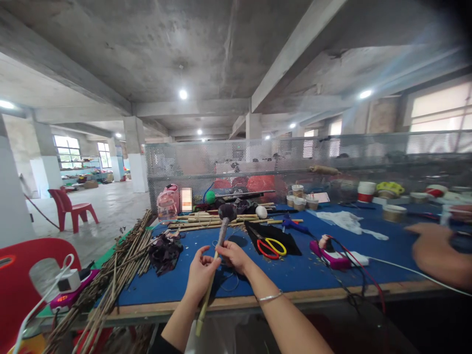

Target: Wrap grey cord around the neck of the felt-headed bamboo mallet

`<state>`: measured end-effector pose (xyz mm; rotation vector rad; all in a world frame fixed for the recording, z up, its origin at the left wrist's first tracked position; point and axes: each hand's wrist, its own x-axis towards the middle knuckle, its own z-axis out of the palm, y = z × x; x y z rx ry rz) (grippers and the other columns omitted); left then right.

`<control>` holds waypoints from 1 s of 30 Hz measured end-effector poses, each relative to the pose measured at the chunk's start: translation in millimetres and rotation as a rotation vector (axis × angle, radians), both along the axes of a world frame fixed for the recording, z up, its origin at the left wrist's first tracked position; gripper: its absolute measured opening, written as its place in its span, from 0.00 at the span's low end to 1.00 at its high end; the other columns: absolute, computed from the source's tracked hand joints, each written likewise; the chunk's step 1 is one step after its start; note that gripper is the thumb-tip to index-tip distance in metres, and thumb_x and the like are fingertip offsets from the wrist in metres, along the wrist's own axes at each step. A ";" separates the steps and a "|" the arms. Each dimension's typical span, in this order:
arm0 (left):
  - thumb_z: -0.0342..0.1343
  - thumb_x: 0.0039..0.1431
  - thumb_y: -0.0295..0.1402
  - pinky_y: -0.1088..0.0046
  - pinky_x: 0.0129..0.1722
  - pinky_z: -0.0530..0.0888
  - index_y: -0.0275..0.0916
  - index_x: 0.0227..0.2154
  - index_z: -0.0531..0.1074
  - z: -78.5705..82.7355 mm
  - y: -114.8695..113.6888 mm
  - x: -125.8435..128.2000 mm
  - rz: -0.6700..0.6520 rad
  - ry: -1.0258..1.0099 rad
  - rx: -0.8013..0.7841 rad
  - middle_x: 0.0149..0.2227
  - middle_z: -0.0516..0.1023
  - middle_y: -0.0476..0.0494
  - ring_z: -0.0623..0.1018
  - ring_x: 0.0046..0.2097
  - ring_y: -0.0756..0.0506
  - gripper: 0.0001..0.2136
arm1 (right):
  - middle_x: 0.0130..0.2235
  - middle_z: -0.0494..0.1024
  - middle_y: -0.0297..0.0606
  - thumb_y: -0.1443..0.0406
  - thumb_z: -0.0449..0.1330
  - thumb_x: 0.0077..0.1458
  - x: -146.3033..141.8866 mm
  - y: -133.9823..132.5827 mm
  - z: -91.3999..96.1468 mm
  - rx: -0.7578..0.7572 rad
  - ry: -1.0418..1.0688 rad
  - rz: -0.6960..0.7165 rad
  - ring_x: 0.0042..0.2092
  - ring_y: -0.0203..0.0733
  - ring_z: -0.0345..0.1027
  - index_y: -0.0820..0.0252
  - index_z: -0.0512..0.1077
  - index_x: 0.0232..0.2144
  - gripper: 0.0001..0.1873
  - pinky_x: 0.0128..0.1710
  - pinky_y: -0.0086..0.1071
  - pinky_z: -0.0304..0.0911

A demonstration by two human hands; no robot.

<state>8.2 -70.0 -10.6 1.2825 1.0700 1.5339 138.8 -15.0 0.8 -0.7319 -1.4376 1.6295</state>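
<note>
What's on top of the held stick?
A dark, rounded head, above a greyish section of the stick. The head's inside is hidden; the right hand covers part of the stick.

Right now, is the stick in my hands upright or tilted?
Tilted: the stick slants, its dark knob farther right than its pale lower end.

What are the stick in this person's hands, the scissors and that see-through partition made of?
Stick: probably bamboo or plant stem, being pale, slim and yellowish; its grey wrap may be tape or cloth.
Scissors: glossy red and yellow handles suggest plastic or a plastic coating; blade material is unclear against black.
Partition: likely perforated metal, grey with rows of small holes.
</note>
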 end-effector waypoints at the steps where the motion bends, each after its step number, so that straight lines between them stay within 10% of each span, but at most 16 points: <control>1: 0.62 0.40 0.38 0.80 0.21 0.62 0.33 0.46 0.59 -0.2 0.4 -0.5 -0.002 -0.010 -0.011 0.19 0.69 0.55 0.68 0.21 0.54 0.30 | 0.12 0.51 0.20 0.56 0.63 0.41 0.2 -0.5 0.7 -0.015 0.008 0.016 0.14 0.24 0.37 0.61 0.62 0.26 0.18 0.13 0.24 0.30; 7: 0.56 0.46 0.44 0.77 0.21 0.64 0.33 0.48 0.57 -2.7 -1.0 2.8 -0.092 0.007 -0.052 0.20 0.70 0.52 0.70 0.21 0.51 0.28 | 0.13 0.50 0.19 0.55 0.63 0.40 0.4 -2.9 4.0 -0.071 0.028 0.084 0.14 0.24 0.36 0.61 0.63 0.30 0.19 0.13 0.24 0.29; 13: 0.62 0.40 0.40 0.79 0.24 0.64 0.34 0.45 0.61 -6.9 2.8 6.1 0.119 0.094 0.025 0.19 0.69 0.54 0.70 0.22 0.52 0.28 | 0.13 0.51 0.19 0.55 0.63 0.41 -1.1 0.7 1.2 -0.048 0.040 0.036 0.13 0.24 0.36 0.60 0.61 0.27 0.19 0.13 0.24 0.29; 21: 0.56 0.44 0.47 0.78 0.18 0.63 0.34 0.49 0.56 0.1 -0.3 3.7 -0.135 -0.059 -0.116 0.23 0.74 0.47 0.71 0.20 0.50 0.32 | 0.13 0.52 0.19 0.56 0.64 0.39 -0.1 -1.5 2.3 -0.069 0.038 0.084 0.13 0.24 0.37 0.60 0.60 0.29 0.20 0.13 0.23 0.30; 30: 0.63 0.39 0.40 0.79 0.20 0.62 0.32 0.48 0.57 0.4 0.3 -2.6 -0.096 -0.077 -0.073 0.19 0.69 0.54 0.68 0.20 0.53 0.34 | 0.13 0.50 0.18 0.57 0.63 0.40 1.5 -4.4 3.9 -0.070 0.067 0.093 0.14 0.24 0.35 0.60 0.61 0.31 0.19 0.13 0.24 0.28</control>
